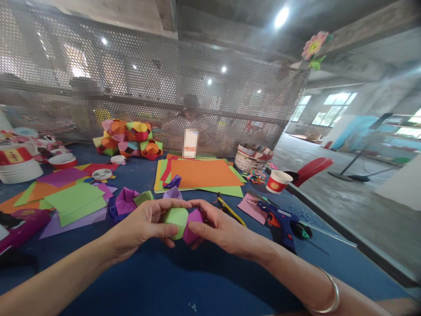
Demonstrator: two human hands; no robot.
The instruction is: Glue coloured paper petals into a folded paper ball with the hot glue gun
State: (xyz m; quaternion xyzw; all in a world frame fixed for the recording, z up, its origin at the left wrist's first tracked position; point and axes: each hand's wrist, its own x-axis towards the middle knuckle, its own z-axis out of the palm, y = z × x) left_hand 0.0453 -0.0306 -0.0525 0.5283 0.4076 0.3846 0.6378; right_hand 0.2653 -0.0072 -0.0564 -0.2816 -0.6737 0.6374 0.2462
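My left hand [144, 224] and my right hand [219, 228] meet above the blue table [158, 281]. Between them they pinch a small folded paper piece [182, 221], green on the left and magenta on the right. The left fingers curl round the green half, the right fingers close on the magenta half. A bangle [330, 296] sits on my right wrist. Just beyond the hands lie several folded purple and green paper units [128, 202].
A stack of coloured paper sheets [200, 173] with orange on top lies ahead, and more sheets [70, 197] at the left. A blue glue gun [279, 219], a paper cup [278, 181], a woven basket [253, 157], paper balls [130, 138] and stacked bowls [18, 164] stand around. People sit behind a mesh screen [171, 87].
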